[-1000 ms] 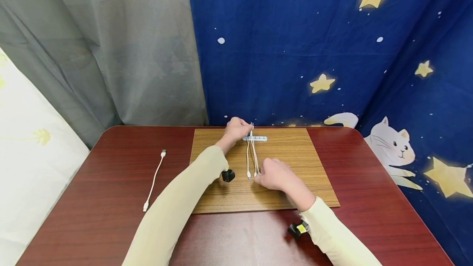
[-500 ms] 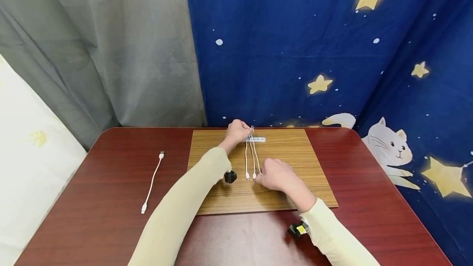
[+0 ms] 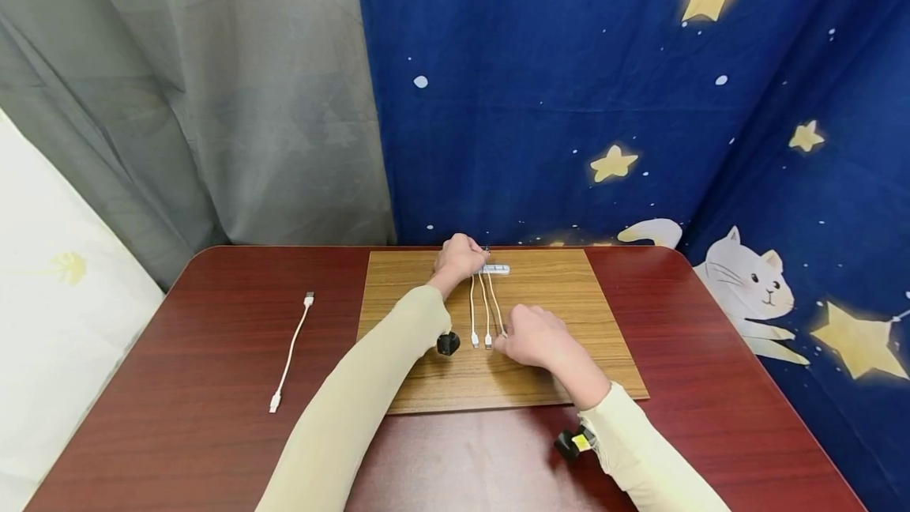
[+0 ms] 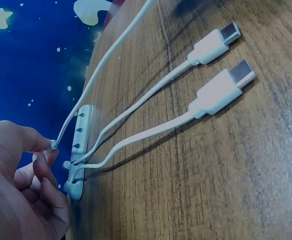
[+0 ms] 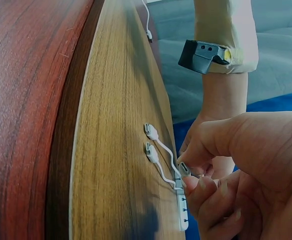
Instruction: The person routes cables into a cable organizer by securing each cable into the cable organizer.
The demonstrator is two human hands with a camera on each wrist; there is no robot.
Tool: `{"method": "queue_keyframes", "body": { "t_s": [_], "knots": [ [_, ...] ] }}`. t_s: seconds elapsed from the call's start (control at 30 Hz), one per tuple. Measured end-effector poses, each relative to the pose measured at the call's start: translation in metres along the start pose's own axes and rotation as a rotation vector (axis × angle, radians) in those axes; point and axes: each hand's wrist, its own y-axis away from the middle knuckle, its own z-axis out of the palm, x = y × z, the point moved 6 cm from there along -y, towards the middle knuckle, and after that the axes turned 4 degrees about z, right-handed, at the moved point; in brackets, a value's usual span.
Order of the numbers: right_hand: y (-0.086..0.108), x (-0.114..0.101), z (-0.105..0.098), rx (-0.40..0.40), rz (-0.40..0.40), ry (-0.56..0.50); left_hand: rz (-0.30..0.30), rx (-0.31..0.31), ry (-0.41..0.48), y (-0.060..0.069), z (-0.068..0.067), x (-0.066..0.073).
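My left hand (image 3: 460, 256) is at the far edge of the wooden board, beside a pale cable clip strip (image 4: 83, 125). Between thumb and forefinger it pinches the far end of a white USB cable (image 4: 106, 55). The cable's other end, a connector (image 5: 184, 169), is pinched by my right hand (image 3: 532, 336), nearer the board's middle. This cable runs over the strip's free slots. Two more white cables sit in the strip's slots at one end; their connectors (image 4: 218, 92) lie side by side on the board. In the right wrist view, my right hand (image 5: 256, 170) partly covers the left.
Another short white cable (image 3: 291, 352) lies on the red-brown table (image 3: 199, 385), left of the wooden board (image 3: 569, 299). A grey curtain (image 3: 284, 101) and a blue star-patterned curtain (image 3: 512, 101) hang behind the table's far edge.
My left hand has shifted a little to the right with the cable's far end. The held cable now stands apart from the middle cable. My right hand has hardly moved.
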Motion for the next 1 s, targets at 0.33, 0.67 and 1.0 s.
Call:
{"method": "queue_keyframes", "body": {
  "t_s": [0.33,0.67,1.0],
  "knots": [
    [-0.002,0.004,0.002,-0.010,0.016,0.000,-0.005,0.006,-0.003,-0.002,0.006,-0.002],
    [-0.007,0.009,0.007,0.001,0.017,0.001,-0.020,0.013,-0.020,-0.004,0.008,-0.003],
    [-0.008,0.011,0.008,0.001,0.035,0.006,0.007,0.001,-0.053,-0.008,0.015,-0.004]
  ]
}}
